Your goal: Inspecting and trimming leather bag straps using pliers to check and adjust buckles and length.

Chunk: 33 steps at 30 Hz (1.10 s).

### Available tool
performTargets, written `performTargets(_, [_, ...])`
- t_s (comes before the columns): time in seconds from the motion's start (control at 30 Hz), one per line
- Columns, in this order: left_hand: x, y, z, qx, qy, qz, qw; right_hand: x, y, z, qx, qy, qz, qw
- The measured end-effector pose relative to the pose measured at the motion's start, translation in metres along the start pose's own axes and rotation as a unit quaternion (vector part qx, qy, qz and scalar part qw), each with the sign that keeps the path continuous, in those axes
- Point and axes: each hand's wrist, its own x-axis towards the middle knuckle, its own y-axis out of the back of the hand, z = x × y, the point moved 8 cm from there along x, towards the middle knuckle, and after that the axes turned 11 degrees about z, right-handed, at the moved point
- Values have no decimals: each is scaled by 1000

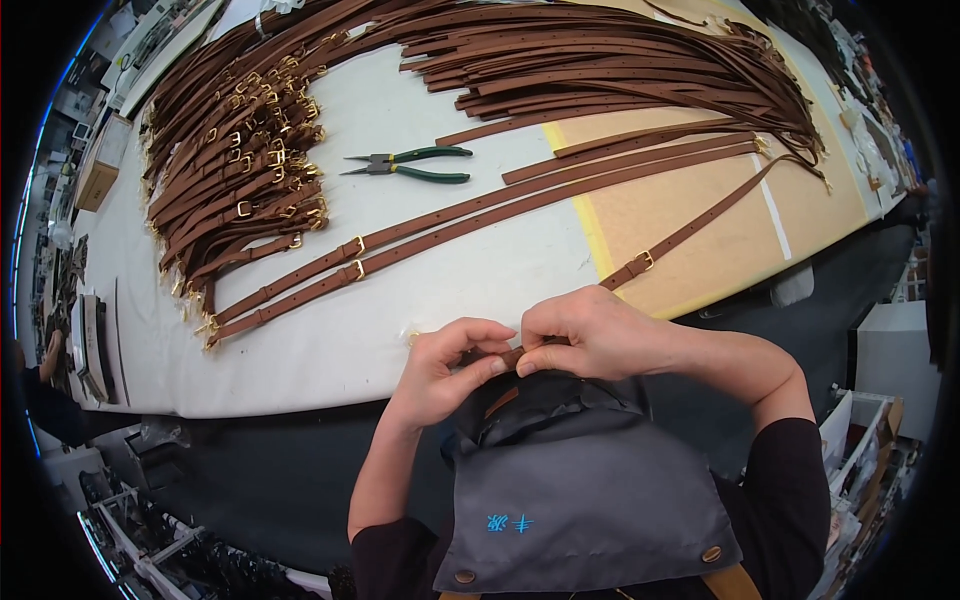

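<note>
Close to my body, at the table's front edge, my left hand point(440, 368) and my right hand point(592, 335) pinch a brown leather strap point(513, 356) between thumbs and fingers. Only a short piece of it shows between my fingertips. A strap length point(700, 220) with a gold buckle point(642, 261) runs from behind my right hand to the far right; my hand hides whether it is the same strap. Beyond my hands, two buckled brown straps point(450, 222) lie side by side across the table. Small gold fittings point(208, 328) sit at their left ends.
Circlip-type pliers point(378, 164) with dark green handles lie mid-table. Buckled straps point(235, 165) are heaped at the left, and plain strap ends point(600, 65) at the back right. Tan sheeting point(690, 225) edged in yellow covers the table's right part. A grey apron point(590, 480) covers my front.
</note>
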Motion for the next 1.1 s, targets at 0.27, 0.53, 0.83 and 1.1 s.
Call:
performTargets(0.27, [-4,-2,-1,-11,13,-13,1000,-7,2,9,36,-149,-63,986])
performTargets(0.53, [-5,-4,3,26,26,-31,999,-5,-1,6,8,-129,-72,989])
performTargets(0.83, [5,5,6,59,34,-80,994,-5,-1,-15,-34,61,1,998])
performTargets(1.1, [4,0,28,107,-28,-47,993,1,-4,12,16,-150,-36,988])
